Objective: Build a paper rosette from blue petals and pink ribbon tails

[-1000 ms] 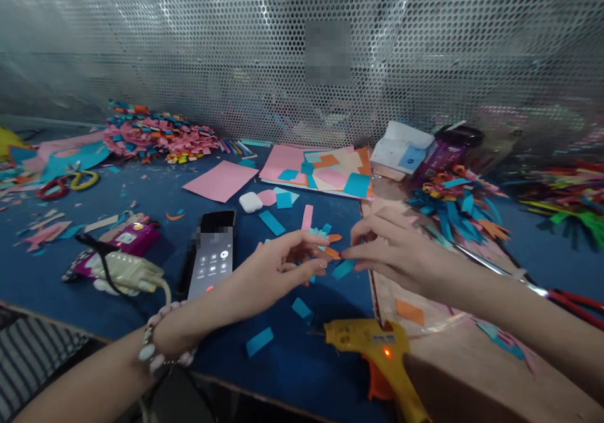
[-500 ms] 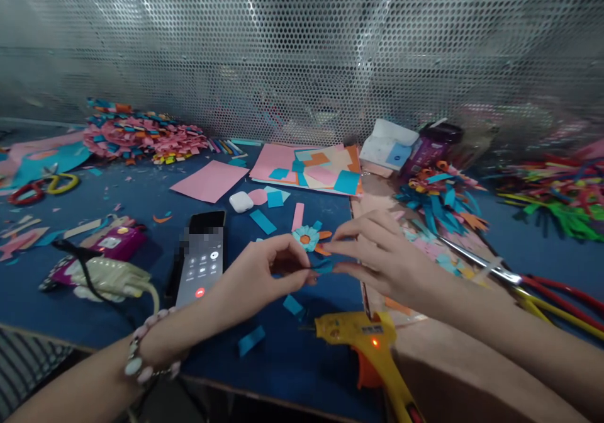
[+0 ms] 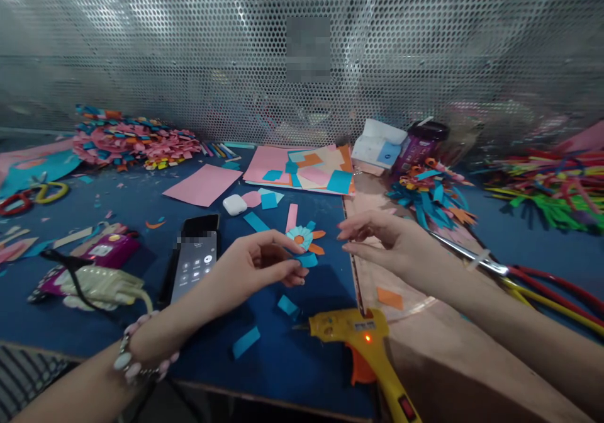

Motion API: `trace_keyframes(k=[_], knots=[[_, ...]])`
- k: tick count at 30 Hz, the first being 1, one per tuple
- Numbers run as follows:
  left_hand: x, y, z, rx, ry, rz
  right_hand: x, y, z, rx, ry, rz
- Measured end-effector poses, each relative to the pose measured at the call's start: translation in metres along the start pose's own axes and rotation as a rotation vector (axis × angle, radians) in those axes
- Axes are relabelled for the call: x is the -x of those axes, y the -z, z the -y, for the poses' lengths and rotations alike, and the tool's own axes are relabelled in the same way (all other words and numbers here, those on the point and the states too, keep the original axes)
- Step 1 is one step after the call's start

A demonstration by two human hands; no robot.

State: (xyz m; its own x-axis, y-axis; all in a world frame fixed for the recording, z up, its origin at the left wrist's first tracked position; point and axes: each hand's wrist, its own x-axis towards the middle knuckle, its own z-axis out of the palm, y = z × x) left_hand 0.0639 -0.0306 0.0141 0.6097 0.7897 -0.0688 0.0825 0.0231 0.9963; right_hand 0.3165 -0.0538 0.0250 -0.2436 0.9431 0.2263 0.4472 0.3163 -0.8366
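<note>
My left hand [image 3: 257, 265] hovers low over the blue table [image 3: 141, 196], fingers curled in a pinch on a small blue paper strip [image 3: 307, 260]. Just beyond its fingertips lies a small paper flower [image 3: 302, 237] with light blue petals, an orange centre and orange bits beside it. My right hand [image 3: 382, 240] is to the right of the flower, fingers loosely bent and apart, holding nothing that I can see. A yellow glue gun [image 3: 358, 341] lies near the front edge, its light on.
A phone [image 3: 193, 262] with a lit screen lies left of my left hand. Loose blue paper pieces [image 3: 245, 342] dot the table. Stacks of coloured paper [image 3: 306, 168], piles of cut strips [image 3: 136, 136], scissors [image 3: 33, 193], an earbud case [image 3: 234, 204] and coloured sticks [image 3: 557, 190] surround the area. A perforated metal wall [image 3: 425, 51] stands behind.
My hands met over the flower, then drew apart. The blue strip stayed with my left hand and my right hand pulled back to the right. The view shifted slightly.
</note>
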Motion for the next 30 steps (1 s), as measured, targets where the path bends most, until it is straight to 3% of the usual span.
trace_keyframes(k=[4, 14, 19, 30], knots=[[0.000, 0.000, -0.002, -0.011, 0.015, -0.017, 0.002, 0.002, -0.002, -0.007, -0.084, -0.043], [0.004, -0.001, -0.005, 0.001, -0.034, -0.072, 0.007, 0.012, -0.014, -0.042, -0.107, -0.055], [0.006, 0.000, -0.006, 0.024, -0.066, -0.073, 0.016, 0.025, -0.023, -0.022, -0.229, -0.045], [0.007, 0.006, 0.000, 0.005, -0.121, -0.099, 0.027, 0.062, -0.045, 0.493, -0.260, -0.224]])
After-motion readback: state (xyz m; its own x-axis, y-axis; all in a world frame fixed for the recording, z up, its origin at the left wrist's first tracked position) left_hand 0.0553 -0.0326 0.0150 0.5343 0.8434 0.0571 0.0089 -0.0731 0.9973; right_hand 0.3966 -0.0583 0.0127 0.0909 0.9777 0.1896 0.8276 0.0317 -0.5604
